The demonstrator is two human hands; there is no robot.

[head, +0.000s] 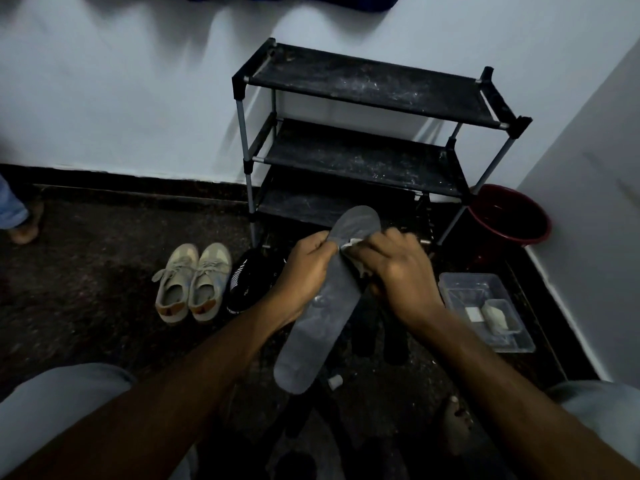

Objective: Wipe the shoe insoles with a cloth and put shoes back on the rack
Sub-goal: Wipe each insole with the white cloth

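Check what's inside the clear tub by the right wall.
The clear tub holds two pale blocks, one in a smaller clear tray. What they are is too dim to tell; whatever lies beneath them is covered.

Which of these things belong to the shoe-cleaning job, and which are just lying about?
Job: grey insole, gripped by the left hand; white cloth in the right hand; beige shoes; black shoe; shoe rack.
Lying about: red bucket; clear plastic tub; another person's foot at the left edge.
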